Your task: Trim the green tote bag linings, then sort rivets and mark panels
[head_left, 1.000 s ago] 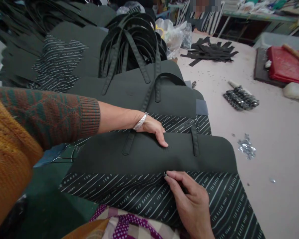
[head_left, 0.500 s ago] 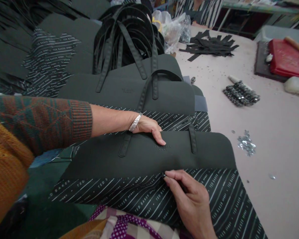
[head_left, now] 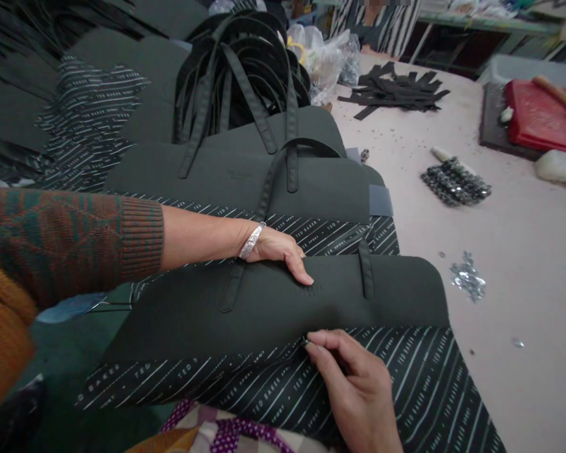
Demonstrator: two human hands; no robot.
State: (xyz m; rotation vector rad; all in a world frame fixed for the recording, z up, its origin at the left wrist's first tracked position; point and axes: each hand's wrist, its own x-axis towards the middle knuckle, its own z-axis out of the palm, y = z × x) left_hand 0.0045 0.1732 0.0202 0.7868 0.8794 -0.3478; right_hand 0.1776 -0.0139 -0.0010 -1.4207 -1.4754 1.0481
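Observation:
A dark green bag panel with a striped printed lining lies in front of me. My left hand rests on its upper edge between the two handle ends, fingers curled over the rim and thumb on the face. My right hand lies on the striped lining at the panel's lower edge. Its thumb and forefinger are pinched on a tiny metal piece at the seam. A silver bangle circles my left wrist.
More dark bags with handles are stacked behind. On the pale table lie small silver fittings, a bundle of dark hardware, black strips, a red board and plastic bags.
The near bag has slid slightly left and towards me. My right hand has shifted a little lower along the seam, still pinched. My left hand keeps its hold on the top edge.

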